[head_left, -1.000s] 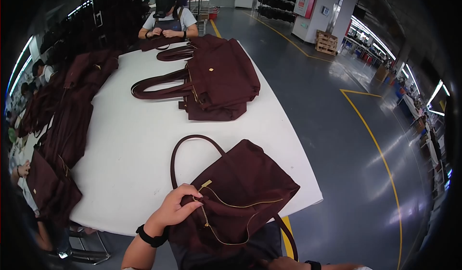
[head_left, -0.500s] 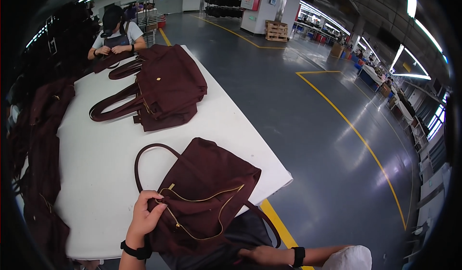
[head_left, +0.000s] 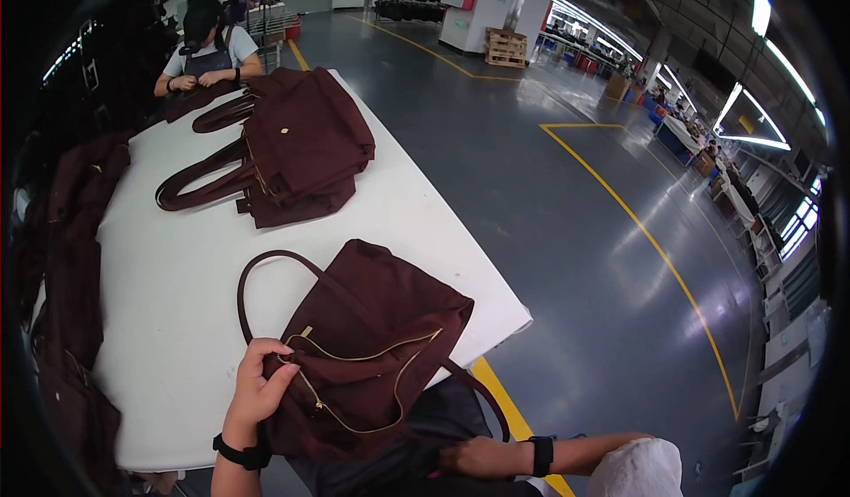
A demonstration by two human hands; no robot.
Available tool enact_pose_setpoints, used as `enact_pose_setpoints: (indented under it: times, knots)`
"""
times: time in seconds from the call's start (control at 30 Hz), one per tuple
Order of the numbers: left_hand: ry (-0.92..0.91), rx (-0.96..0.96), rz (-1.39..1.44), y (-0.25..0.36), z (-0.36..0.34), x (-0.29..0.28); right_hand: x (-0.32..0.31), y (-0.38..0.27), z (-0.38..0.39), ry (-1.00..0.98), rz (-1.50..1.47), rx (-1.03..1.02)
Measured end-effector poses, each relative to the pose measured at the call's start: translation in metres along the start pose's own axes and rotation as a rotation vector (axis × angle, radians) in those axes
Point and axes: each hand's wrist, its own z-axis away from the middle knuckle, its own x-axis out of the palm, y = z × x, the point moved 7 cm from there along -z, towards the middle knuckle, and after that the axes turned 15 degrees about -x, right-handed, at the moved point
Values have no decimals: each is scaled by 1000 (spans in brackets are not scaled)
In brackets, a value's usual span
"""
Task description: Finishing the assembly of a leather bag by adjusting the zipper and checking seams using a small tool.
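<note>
Dark maroon handbag [head_left: 372, 355] lies flat at the near edge of the white bench [head_left: 177, 320], its lower part hanging over toward the person's lap, one strap looped up onto the bench top. Left hand [head_left: 258, 389], black band at the wrist, is closed on the bag's fabric at the left end of the gold zip [head_left: 354, 382], fingers curled round the edge by the zip pull. Right hand [head_left: 474, 455] rests low under the bag's lower right corner, against dark cloth; whether it grips anything, cannot tell. Zip line runs open in a loop across the face. Judged step: handling or checking the zip, with the end pinned. Next move likely calls for the right hand to come up and work the slider while the left keeps the fabric taut. Stack of like bags [head_left: 292, 147] further up the bench; a seated worker [head_left: 202, 50] at the far end.
</note>
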Motion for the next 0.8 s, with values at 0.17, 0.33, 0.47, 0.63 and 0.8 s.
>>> enact_pose_setpoints:
  times: [0.17,0.33,0.47,0.63,0.8]
  knots:
    - [-8,-14,28,0,1,1,-2,1,0,13,11,5]
    - [32,24,-72,-5,7,-12,-68,-9,-10,169,-108,51]
    - [-67,5,51,0,-2,-4,-153,-20,-8,496,-762,46]
    - [-141,75,62,6,-6,1,-214,2,-64,910,-925,-386]
    - [-168,62,130,-7,0,-2,-218,21,-134,986,-980,-345]
